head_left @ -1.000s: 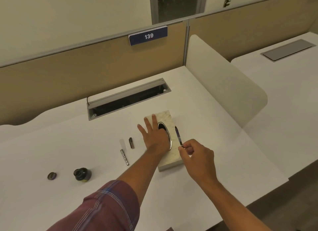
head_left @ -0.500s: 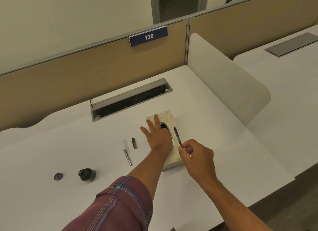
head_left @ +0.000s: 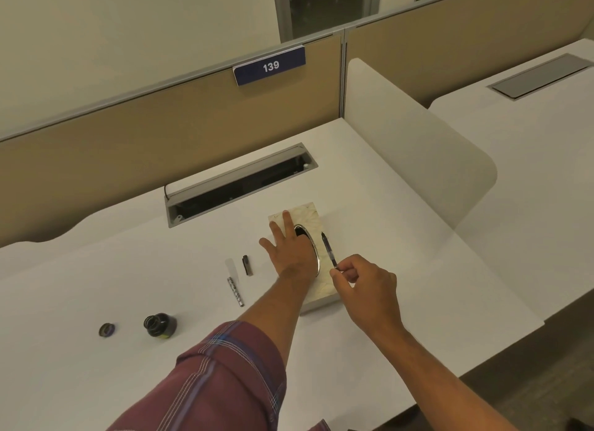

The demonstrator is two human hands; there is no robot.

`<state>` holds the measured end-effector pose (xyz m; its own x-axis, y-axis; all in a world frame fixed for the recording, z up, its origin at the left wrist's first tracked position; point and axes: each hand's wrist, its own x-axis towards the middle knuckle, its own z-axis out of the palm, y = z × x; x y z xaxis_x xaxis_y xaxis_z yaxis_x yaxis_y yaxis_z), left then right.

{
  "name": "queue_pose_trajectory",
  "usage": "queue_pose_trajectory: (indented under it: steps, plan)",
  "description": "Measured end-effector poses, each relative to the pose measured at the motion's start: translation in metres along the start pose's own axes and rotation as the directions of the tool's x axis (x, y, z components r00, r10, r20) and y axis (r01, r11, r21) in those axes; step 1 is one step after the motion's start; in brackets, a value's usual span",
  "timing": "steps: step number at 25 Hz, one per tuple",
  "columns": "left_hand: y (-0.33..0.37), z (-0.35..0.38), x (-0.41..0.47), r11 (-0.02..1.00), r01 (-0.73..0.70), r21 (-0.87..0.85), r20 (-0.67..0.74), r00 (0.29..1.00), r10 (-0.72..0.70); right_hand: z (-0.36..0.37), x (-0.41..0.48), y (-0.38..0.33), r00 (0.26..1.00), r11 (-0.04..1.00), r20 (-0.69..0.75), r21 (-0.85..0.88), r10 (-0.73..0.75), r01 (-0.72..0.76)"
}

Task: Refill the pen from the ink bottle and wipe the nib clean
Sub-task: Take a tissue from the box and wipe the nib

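Left hand (head_left: 291, 250), fingers flat and spread, presses tissue box (head_left: 307, 211). Right hand (head_left: 366, 289) fingers pinch pen (head_left: 329, 250) by near end, tip over box. Pose unchanged over last second. Open ink bottle (head_left: 159, 325) well left on surface (head_left: 96, 270). Likely wiping stage; no tissue drawn yet.

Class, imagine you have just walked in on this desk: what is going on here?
A person works at a white desk. Their left hand lies flat on a cream patterned tissue box, by its oval opening. Their right hand pinches a slim dark pen section by its near end, tip pointing away over the box. A dark open ink bottle and its round cap stand to the left; a patterned silver pen barrel lies between.
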<state>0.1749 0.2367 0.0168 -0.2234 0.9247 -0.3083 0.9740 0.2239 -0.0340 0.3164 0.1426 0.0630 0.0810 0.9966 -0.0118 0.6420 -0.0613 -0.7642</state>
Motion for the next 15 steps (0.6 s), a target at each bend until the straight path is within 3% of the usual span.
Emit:
queue_pose_trajectory:
  steps: [7,15]
  plan:
    - [0.003,-0.006,0.002,1.000,0.002,0.031,-0.025,1.000,-0.002,0.000,0.003,-0.005,1.000,1.000,0.001,-0.001,-0.021,0.021]
    - [-0.009,-0.011,0.003,0.991,-0.064,-0.114,-0.106,0.993,0.052,-0.003,0.004,0.008,0.999,0.998,0.024,0.049,-0.030,0.029]
